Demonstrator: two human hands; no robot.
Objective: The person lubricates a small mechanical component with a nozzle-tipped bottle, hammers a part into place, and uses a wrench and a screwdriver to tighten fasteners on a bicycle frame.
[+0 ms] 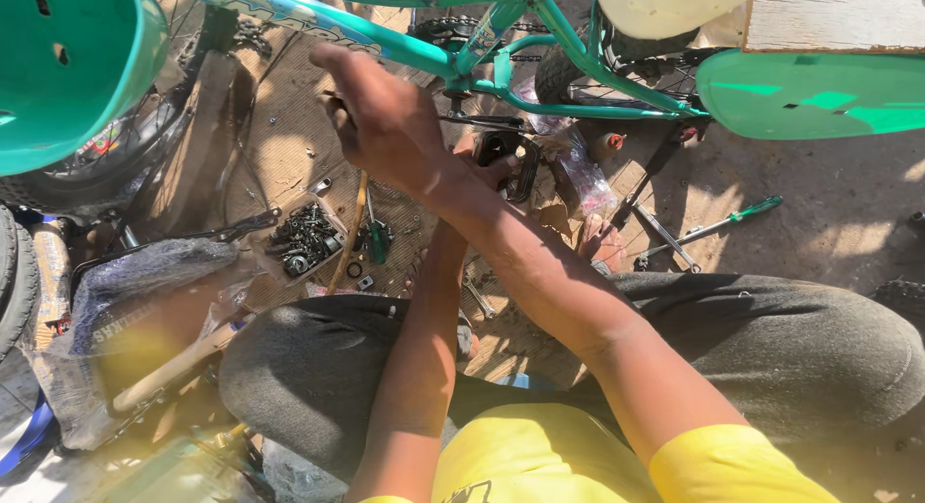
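I sit on the ground in front of a teal bicycle frame [405, 45] with my forearms crossed. My right hand [381, 118] reaches up and left under the frame tube, its fingers curled around a thin dark tool [333, 104] whose end shows past the knuckles. My left hand [489, 168] is mostly hidden behind the right forearm; its visible fingers grip the black pedal [520, 171] below the crank. The rear wheel and chain [578, 69] lie just beyond the pedal.
A small tray of dark bolts and nuts [303, 238] sits on the ground left of my arms, with a green-handled screwdriver [376, 241] and a wooden stick [349, 235] beside it. Another green-handled tool [742, 214] lies at right. Tyres [14, 281] and plastic bags [106, 310] crowd the left.
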